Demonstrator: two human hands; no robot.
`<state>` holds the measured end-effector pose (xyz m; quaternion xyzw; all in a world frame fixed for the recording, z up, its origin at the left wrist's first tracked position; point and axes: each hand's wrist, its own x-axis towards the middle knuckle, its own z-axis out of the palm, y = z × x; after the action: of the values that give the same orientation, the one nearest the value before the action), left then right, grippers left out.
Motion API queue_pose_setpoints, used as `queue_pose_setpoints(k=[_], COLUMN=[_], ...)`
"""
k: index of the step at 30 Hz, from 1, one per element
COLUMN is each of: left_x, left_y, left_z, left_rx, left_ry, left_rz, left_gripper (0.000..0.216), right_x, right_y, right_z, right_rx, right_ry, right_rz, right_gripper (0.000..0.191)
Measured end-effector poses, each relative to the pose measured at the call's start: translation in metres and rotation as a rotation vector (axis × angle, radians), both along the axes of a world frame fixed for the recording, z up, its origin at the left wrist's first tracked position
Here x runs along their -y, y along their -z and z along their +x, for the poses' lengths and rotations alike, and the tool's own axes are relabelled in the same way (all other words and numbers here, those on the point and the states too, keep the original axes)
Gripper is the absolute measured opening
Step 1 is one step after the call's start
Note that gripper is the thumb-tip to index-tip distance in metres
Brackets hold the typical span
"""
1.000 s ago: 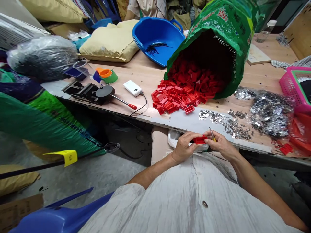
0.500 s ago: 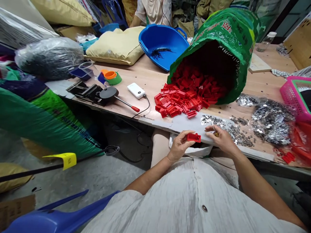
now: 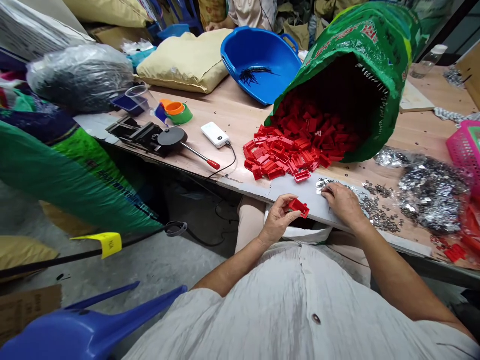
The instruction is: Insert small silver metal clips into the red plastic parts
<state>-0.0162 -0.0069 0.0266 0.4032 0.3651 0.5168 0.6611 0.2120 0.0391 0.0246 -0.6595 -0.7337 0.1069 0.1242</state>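
The wooden desk (image 3: 232,112) carries a heap of red plastic pieces (image 3: 285,155) just beyond the left grip (image 3: 278,220), spilling from a green sack (image 3: 360,45) lying on its side. Small metal bits (image 3: 378,210) are strewn at and right of the right grip (image 3: 343,202). Left of both lie a white power bank (image 3: 215,135) and a black hand tool (image 3: 150,136).

Red clips (image 3: 296,150) spill from a green printed sack (image 3: 360,40) beside a blue basin (image 3: 240,47).

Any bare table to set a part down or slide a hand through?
Bare wood between power bank, blue basin and red pile; grey sheet before the pile. Crowded right: metal bits, shiny bags.
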Motion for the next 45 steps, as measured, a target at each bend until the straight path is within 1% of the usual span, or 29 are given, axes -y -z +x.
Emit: queue_pose_setpoints(k=[7, 9, 11, 14, 17, 20, 23, 26, 28, 31, 34, 36, 39, 42, 43, 45], left_x=[-0.004, -0.004, -0.004, -0.004, -0.005, -0.006, -0.006, -0.004, -0.003, -0.003, -0.005, -0.005, -0.005, -0.006, -0.007, -0.012], left_y=[0.009, 0.011, 0.011, 0.008, 0.007, 0.004, 0.001, -0.003, -0.005, -0.004, -0.001, 0.000, 0.001, 0.003, 0.004, 0.008], left_z=[0.003, 0.003, 0.004, 0.005, 0.007, 0.010, 0.013, 0.015, 0.016, 0.016, 0.017, 0.019, 0.021, 0.023, 0.023, 0.021], left_rx=[0.054, 0.057, 0.038, -0.009, -0.061, -0.112, -0.146, -0.167, -0.161, -0.095, 0.007, 0.086, 0.173, 0.172, 0.145, 0.039], left_ry=[0.032, 0.039, 0.039, 0.029, 0.030, 0.045, 0.069, 0.088, 0.089, 0.079, 0.063, 0.077, 0.121, 0.115, 0.108, 0.099], left_rz=[0.017, 0.023, 0.025, 0.035, 0.077, 0.139, 0.183, 0.214, 0.206, 0.123, 0.020, -0.043, -0.115, -0.097, -0.063, 0.041], left_gripper=[0.042, 0.043, 0.044, 0.045, 0.044, 0.042, 0.041, 0.039, 0.039, 0.041, 0.044, 0.046, 0.048, 0.047, 0.046, 0.044], right_x=[0.002, 0.004, 0.007, 0.015, 0.026, 0.037, 0.044, 0.047, 0.047, 0.049, 0.052, 0.054, 0.057, 0.058, 0.058, 0.058], right_y=[0.008, 0.007, 0.003, -0.007, -0.019, -0.027, -0.028, -0.023, -0.021, -0.023, -0.028, -0.031, -0.031, -0.026, -0.024, -0.018], right_z=[0.000, 0.000, 0.000, -0.003, -0.012, -0.023, -0.030, -0.033, -0.034, -0.035, -0.035, -0.034, -0.030, -0.025, -0.023, -0.019], right_rx=[-0.035, -0.089, -0.209, -0.537, -0.862, -1.035, -1.119, -1.143, -1.141, -1.170, -1.211, -1.211, -1.181, -1.075, -1.002, -0.814], right_ry=[-0.012, 0.004, 0.038, 0.066, 0.028, -0.004, 0.001, 0.032, 0.060, 0.099, 0.111, 0.101, 0.072, 0.031, 0.016, -0.016], right_rz=[0.069, 0.071, 0.042, -0.054, -0.224, -0.401, -0.459, -0.446, -0.425, -0.430, -0.475, -0.478, -0.437, -0.390, -0.347, -0.207], right_gripper=[0.007, 0.006, 0.006, 0.015, 0.027, 0.033, 0.038, 0.040, 0.041, 0.042, 0.043, 0.043, 0.039, 0.033, 0.033, 0.036])
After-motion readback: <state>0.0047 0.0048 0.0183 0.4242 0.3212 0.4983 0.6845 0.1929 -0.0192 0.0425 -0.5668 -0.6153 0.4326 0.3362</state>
